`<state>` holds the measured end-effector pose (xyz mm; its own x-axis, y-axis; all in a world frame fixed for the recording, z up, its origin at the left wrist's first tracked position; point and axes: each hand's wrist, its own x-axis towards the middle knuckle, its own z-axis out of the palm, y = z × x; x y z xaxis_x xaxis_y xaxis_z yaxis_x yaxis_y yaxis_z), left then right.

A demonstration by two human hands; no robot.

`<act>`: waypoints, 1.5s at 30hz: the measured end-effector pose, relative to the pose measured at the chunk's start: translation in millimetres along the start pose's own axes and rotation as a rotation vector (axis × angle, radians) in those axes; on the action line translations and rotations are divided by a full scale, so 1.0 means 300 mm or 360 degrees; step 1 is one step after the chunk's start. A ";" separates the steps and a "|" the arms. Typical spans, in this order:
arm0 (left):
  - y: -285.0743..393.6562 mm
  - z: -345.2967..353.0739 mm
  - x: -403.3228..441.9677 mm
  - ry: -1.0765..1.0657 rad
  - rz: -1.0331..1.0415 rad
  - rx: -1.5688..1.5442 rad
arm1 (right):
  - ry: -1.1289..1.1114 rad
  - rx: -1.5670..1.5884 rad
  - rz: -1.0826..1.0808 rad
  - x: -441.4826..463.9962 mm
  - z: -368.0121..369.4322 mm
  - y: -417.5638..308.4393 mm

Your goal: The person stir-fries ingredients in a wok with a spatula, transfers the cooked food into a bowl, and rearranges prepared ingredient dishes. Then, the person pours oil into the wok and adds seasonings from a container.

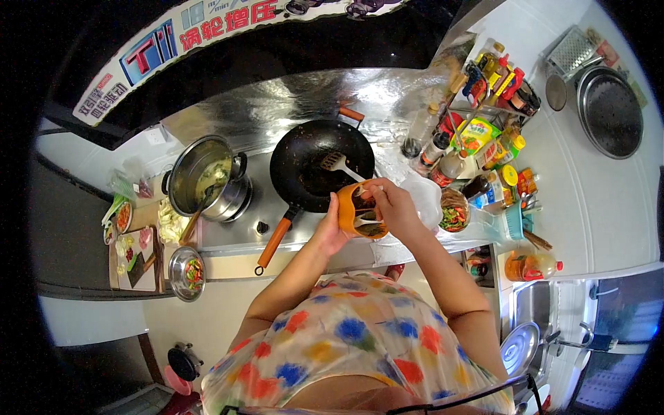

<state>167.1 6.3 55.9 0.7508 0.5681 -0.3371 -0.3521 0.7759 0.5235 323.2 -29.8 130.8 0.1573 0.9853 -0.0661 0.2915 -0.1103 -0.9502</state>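
An orange two-part container (344,216) is held over the near right edge of a black wok (304,166). My left hand (332,229) is wrapped round the container's left side. At its right side my right hand (389,207) has its fingers curled at the rim; what they pinch is too small to make out. A white spoon (366,222) lies in the container's near compartment, over dark contents. Inside the wok rests a slotted spatula (337,162) with a pale handle. The wok's wooden handle (275,242) points toward me.
Left of the wok stands a steel pot (207,173) with a ladle. A cutting board with a cleaver (138,270) and a steel bowl of cut peppers (187,274) are farther left. Bottles and seasonings (449,166) crowd the right, near a clear bowl (454,209). A sink (532,304) is lower right.
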 end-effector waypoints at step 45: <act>0.020 -0.094 -0.154 -0.0272 0.0005 -0.0677 | -0.0171 0.0132 -0.0103 0.011 0.055 -0.042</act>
<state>114.5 -7.7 52.7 0.8182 0.5449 -0.1834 -0.5258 0.8382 0.1445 304.5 -23.1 137.4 0.0374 0.9988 -0.0320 0.2180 -0.0395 -0.9751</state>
